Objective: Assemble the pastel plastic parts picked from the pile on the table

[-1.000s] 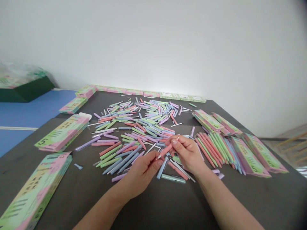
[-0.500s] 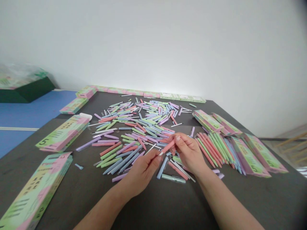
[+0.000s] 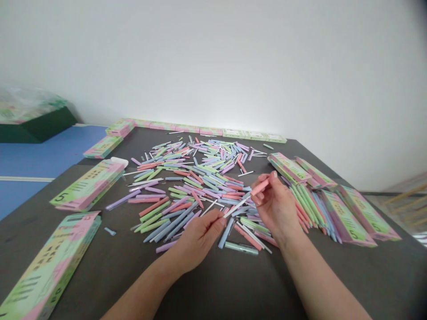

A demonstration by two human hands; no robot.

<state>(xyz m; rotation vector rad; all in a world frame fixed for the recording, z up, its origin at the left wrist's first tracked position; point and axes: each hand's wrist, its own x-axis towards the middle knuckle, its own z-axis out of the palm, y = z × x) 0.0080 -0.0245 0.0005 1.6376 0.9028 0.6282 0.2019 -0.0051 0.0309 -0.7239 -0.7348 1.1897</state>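
Observation:
Between the fingertips of my left hand [image 3: 208,229] is a thin white pen refill [image 3: 238,205], slanting up to the right. My right hand [image 3: 275,202] pinches a coral pen barrel [image 3: 260,186] between thumb and fingers. The refill's far end lies close to the barrel's lower end; whether they touch I cannot tell. Beneath and beyond both hands spreads a pile of pastel pen parts [image 3: 207,178] in blue, green, purple and coral. A row of assembled-looking coral, green and blue pens [image 3: 308,202] lies right of my right hand, partly covered by it.
Printed pen boxes [image 3: 88,184] line the left side, one large box [image 3: 53,262] nearest me. More boxes [image 3: 352,218] lie at the right, and a row [image 3: 187,128] runs along the back by the wall. A dark green bin [image 3: 40,126] stands far left on a blue surface.
My right hand has moved right and slightly up with the coral barrel, baring a long stretch of the white refill. My left hand has stayed almost still.

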